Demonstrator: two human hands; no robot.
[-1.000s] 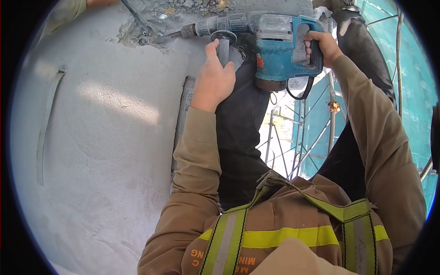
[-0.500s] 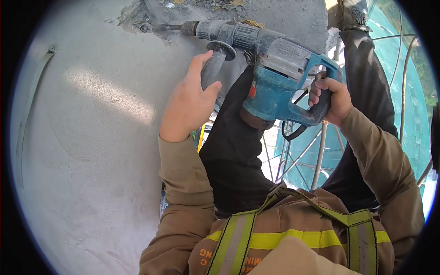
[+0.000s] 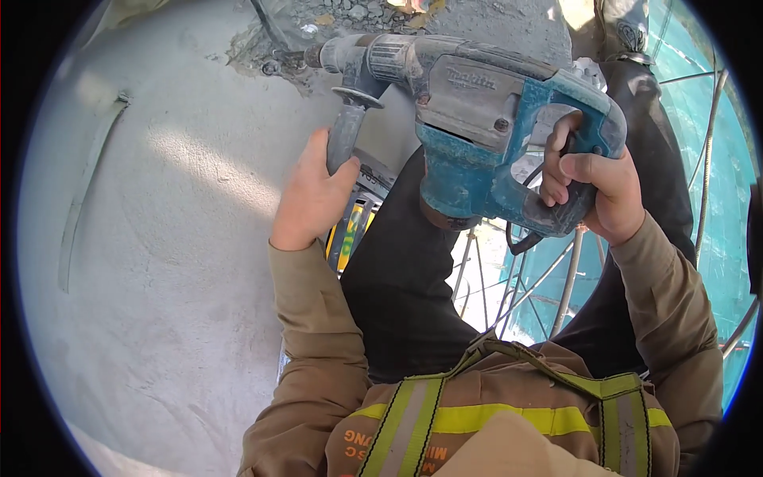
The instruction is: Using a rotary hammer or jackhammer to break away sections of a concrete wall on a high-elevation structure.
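Observation:
A dusty blue and grey rotary hammer drill (image 3: 469,99) lies across the upper middle of the view, its nose to the left. My left hand (image 3: 312,191) is closed round its grey side handle. My right hand (image 3: 594,181) wraps the rear D-shaped grip, with fingers curled through the opening by the trigger. At the front, the bit reaches a rough, chipped hollow (image 3: 274,60) in the grey concrete; whether the tip touches it, I cannot tell. A dark rod (image 3: 269,22) sticks out of that hollow. The drill's body hangs above my left thigh.
A broad concrete surface (image 3: 175,238) fills the left side, with a curved strip (image 3: 87,191) on it. Rubble (image 3: 358,12) lies at the top. Scaffold poles (image 3: 566,286) and green netting (image 3: 683,143) show below and right of my legs. A yellow and black object (image 3: 350,230) is beside my left thigh.
The drill's rear has swung right and nearer, and its side handle now sits lower and further left. Both hands have kept their hold and moved with it. More of the yellow object shows.

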